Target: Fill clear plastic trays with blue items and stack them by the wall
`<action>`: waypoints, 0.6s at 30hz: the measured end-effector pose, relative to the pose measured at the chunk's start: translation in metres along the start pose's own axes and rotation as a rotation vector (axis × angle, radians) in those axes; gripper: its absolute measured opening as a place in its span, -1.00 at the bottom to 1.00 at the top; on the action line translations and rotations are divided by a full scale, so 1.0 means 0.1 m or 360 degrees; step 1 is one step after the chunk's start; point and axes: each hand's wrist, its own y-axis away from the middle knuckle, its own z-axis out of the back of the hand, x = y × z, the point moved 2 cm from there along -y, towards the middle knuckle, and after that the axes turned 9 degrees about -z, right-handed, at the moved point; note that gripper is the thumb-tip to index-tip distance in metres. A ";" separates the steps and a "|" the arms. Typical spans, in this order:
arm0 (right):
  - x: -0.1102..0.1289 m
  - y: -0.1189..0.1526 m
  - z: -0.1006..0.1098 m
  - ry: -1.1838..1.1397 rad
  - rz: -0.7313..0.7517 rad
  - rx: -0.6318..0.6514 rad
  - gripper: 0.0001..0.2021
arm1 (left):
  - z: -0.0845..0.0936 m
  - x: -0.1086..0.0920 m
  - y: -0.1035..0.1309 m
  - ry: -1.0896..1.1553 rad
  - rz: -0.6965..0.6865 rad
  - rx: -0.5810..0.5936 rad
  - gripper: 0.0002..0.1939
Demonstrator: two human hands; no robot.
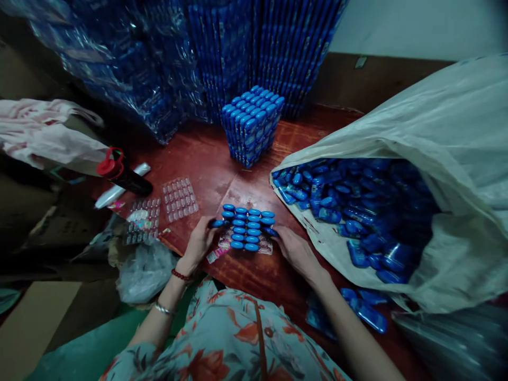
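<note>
Standing in a clear plastic tray (265,246) is a block of small, flat blue cases (246,225) with rounded ends, packed in rows. At the block's left side, my left hand (200,238) is closed on one blue case (216,224). Opposite it, my right hand (296,250) grips another blue case (270,232) at the right edge. Both front corners of the tray show no cases. A pink printed strip (216,255) lies by the tray's left front corner.
A large white sack (341,135) spills many blue cases (365,211) to the right. Behind stands a stacked block of cases (254,124), before tall wrapped stacks (222,58). Two clear trays (180,199) and a red-lidded bottle (125,174) lie left. Loose cases (367,309) rest near my right forearm.
</note>
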 end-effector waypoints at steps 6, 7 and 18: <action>0.18 -0.19 0.16 0.0412 0.0139 0.0274 -0.76 | 0.03 0.03 -0.13 -0.0124 -0.0295 0.0343 -0.71; 0.22 -0.24 0.17 0.0473 0.0159 0.0355 -0.76 | 0.03 0.03 -0.16 -0.0152 -0.0325 0.0394 -0.72; 0.58 -0.41 0.15 0.0494 -0.0410 0.0534 -0.71 | -0.11 0.20 -0.24 -0.0253 -0.0482 0.0541 -0.66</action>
